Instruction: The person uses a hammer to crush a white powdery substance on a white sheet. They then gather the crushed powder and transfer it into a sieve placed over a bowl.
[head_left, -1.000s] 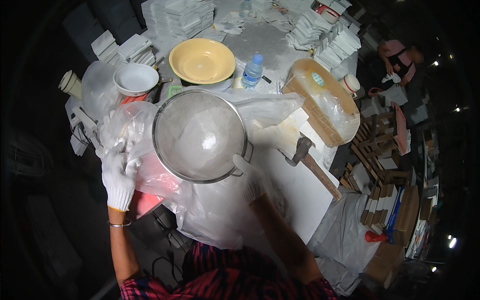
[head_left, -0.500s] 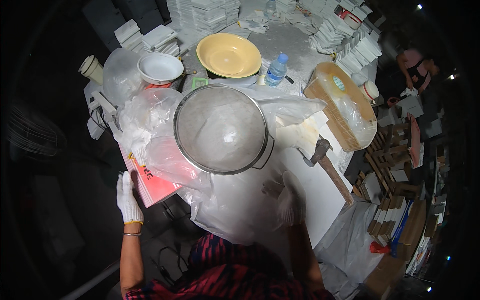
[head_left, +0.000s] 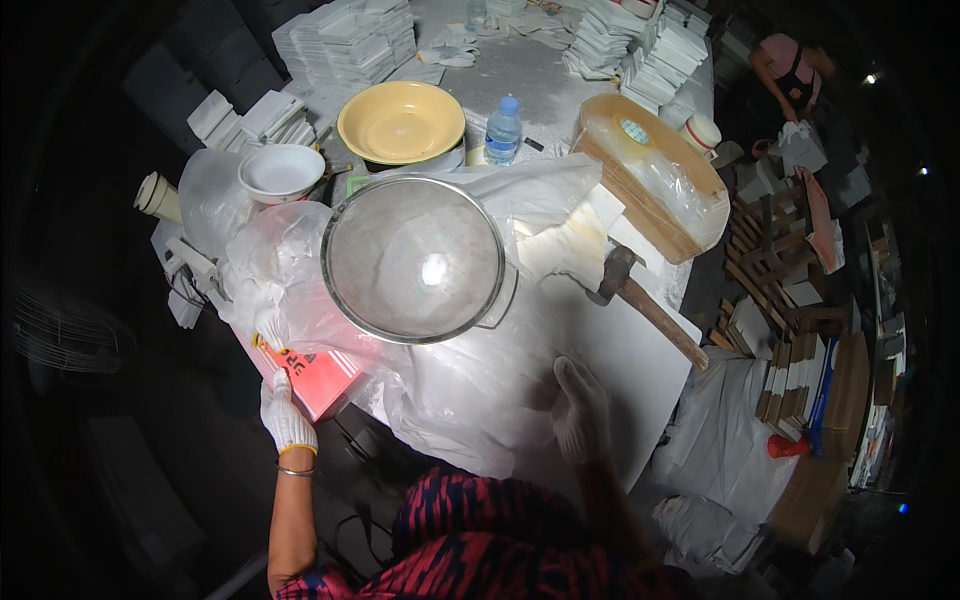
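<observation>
My left hand (head_left: pixel 287 418), in a white knit glove with a yellow cuff edge, is at the near left corner of a flat pink-red packet (head_left: pixel 325 385). Its fingers lie stretched along the packet's edge and seem to touch it; their undersides are hidden. My right hand (head_left: pixel 582 410), also gloved, hovers with fingers extended and holds nothing. Beneath it is a white board (head_left: pixel 640 385), partly covered by clear plastic sheeting (head_left: pixel 450 400). A round metal sieve (head_left: pixel 415 255) with a fine mesh and a wire loop rests on the sheeting, between and beyond my hands.
A hammer (head_left: pixel 650 310) with a wooden handle lies right of the sieve. Farther back are a yellow basin (head_left: pixel 400 122), a white bowl (head_left: pixel 282 172), a water bottle (head_left: pixel 503 132) and a tan container (head_left: pixel 650 180). White stacks (head_left: pixel 350 40) line the far side. A person (head_left: pixel 790 75) works at far right.
My left hand has moved right and inward, from beside the packet to its edge. My right hand stays over the board, its fingers now pointing more upward. The whole view has shifted slightly.
</observation>
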